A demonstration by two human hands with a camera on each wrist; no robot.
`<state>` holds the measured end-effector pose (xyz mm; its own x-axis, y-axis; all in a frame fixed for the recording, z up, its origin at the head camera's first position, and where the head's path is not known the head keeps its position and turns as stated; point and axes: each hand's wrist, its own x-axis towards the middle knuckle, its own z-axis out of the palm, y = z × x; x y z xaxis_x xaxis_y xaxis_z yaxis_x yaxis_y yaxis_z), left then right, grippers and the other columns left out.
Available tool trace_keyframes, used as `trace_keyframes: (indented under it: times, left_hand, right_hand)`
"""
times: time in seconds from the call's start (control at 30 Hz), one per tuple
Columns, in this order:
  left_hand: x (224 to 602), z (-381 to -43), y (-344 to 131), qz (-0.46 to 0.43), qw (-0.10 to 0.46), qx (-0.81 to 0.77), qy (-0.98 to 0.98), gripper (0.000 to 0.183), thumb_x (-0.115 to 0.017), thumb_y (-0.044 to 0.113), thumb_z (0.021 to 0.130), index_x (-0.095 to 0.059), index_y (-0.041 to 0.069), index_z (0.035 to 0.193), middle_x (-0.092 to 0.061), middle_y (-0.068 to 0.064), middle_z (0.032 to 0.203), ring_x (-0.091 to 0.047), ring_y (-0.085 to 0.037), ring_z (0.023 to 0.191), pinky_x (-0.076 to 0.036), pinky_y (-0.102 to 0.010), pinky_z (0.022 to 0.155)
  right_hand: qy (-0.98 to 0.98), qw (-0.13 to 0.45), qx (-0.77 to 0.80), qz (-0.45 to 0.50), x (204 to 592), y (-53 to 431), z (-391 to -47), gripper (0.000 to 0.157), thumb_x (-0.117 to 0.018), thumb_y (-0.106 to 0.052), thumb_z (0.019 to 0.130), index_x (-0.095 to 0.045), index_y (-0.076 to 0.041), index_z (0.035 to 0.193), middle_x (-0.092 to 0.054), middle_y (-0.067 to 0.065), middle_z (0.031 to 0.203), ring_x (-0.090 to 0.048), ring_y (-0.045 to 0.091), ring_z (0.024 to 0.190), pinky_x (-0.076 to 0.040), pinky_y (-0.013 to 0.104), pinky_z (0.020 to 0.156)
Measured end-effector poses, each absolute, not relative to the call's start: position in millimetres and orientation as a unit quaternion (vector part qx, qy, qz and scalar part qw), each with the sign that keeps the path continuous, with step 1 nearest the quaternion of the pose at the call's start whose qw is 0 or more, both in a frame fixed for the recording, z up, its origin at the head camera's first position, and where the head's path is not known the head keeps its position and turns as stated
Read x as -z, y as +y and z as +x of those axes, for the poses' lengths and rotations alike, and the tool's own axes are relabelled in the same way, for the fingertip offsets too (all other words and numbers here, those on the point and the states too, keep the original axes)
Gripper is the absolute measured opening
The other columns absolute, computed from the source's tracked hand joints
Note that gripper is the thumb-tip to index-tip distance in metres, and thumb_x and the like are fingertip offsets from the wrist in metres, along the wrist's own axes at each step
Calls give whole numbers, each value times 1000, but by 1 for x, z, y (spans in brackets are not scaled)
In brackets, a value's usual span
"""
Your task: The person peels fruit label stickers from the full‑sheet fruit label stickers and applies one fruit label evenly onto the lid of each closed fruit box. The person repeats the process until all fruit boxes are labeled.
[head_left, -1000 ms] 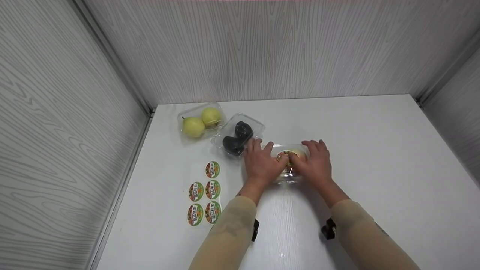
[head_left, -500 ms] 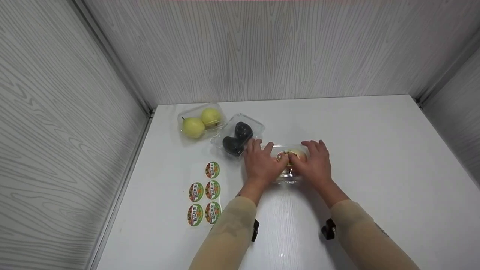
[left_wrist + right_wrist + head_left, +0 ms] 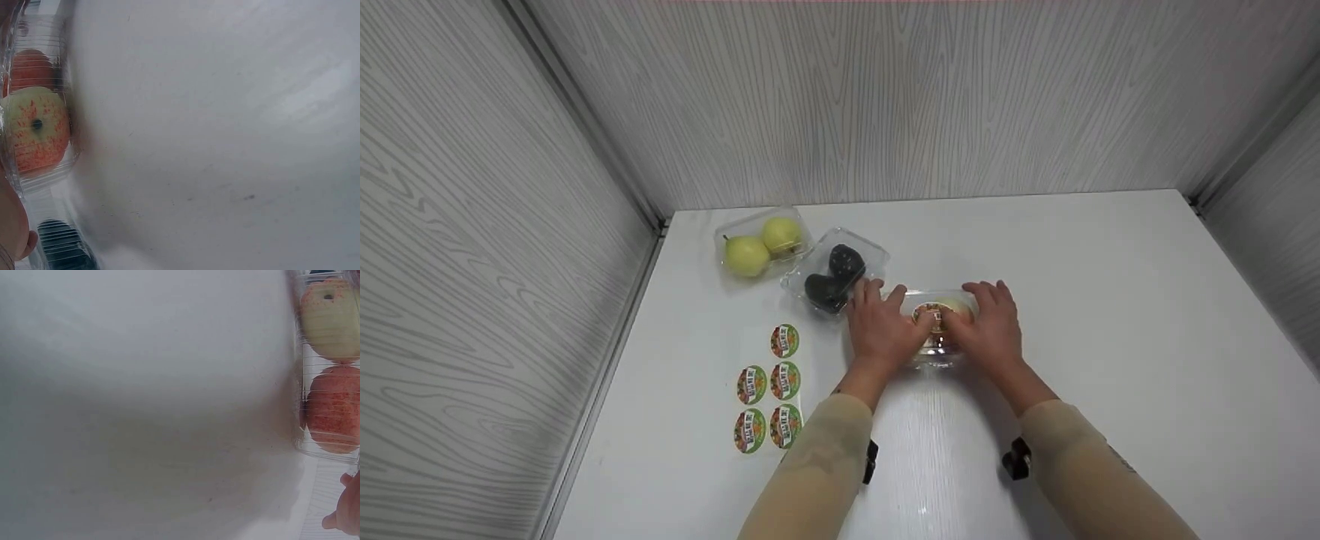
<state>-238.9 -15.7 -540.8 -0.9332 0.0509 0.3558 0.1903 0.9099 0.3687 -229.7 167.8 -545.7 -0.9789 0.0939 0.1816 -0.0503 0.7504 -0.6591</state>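
A clear plastic fruit box (image 3: 937,360) stands on the table in the head view, with a round printed sticker (image 3: 928,307) on its lid. Through its ribbed wall I see a yellow-and-red apple (image 3: 39,129) and a redder apple (image 3: 335,410). My left hand (image 3: 881,330) holds the left end, fingers bent over that side, thumb pressing the sticker. At the right end, my right hand (image 3: 994,330) holds on likewise, its thumb on the sticker beside the other. The thumbs cover part of the sticker. Only some fingers show at the edge of each wrist view.
Beyond my left hand lies a clear box (image 3: 872,251) with two dark oval fruits. Another box (image 3: 735,227) with two yellow-green pears stands behind it, at the back left. Several round stickers (image 3: 785,381) lie on a backing sheet left of my left forearm. Walls enclose the table.
My thumbs have shifted very slightly on the sticker. The box, both hands' hold on it and the other things stay in place.
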Motion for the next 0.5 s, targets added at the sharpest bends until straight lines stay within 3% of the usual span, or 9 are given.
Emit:
trace_keyframes:
  times: [0.5]
  left_hand:
    - [544, -236, -18, -78, 199, 219, -952, 44, -64, 45, 93, -78, 16, 123, -64, -16, 132, -49, -34, 132, -43, -53, 106]
  right_hand:
    - [-932, 103, -348, -8, 546, 168, -225, 51, -53, -32, 101, -58, -4, 143, -49, 22, 155, -23, 44, 158, -21, 59, 126]
